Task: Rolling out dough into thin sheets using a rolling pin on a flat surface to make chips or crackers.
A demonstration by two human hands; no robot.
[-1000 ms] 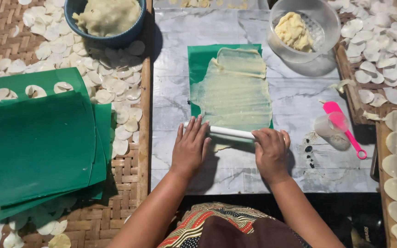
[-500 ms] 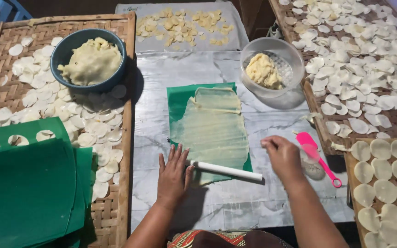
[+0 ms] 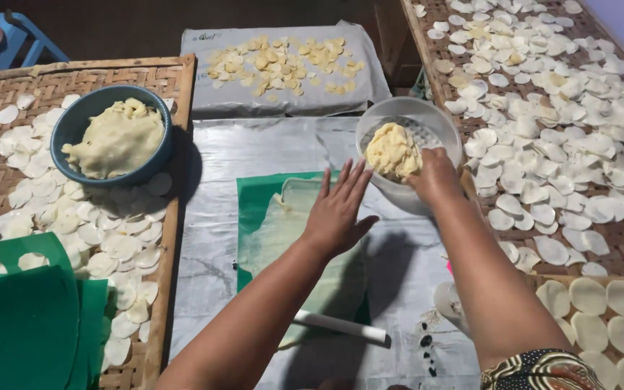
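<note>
A sheet of dough, rolled thin, pale and almost see-through, lies on a smooth green mat on the grey, creased plastic-covered table. The left hand hovers flat over the sheet's far right corner, fingers straight and spread, holding nothing. Just right of the sheet stands a clear round plastic bowl with a lumpy yellowish ball of dough inside. The right hand reaches over the bowl's near rim with its fingers against that ball; they are hidden behind the knuckles, so I cannot tell whether they have closed on it. A white cylindrical roller lies loose at the sheet's near edge, well behind both hands. Left of the sheet, a woven bamboo tray carries thin white discs and a blue bowl heaped with soft, folded dough. Right of the sheet, beyond the clear bowl, another woven tray is covered with many more such discs.
</note>
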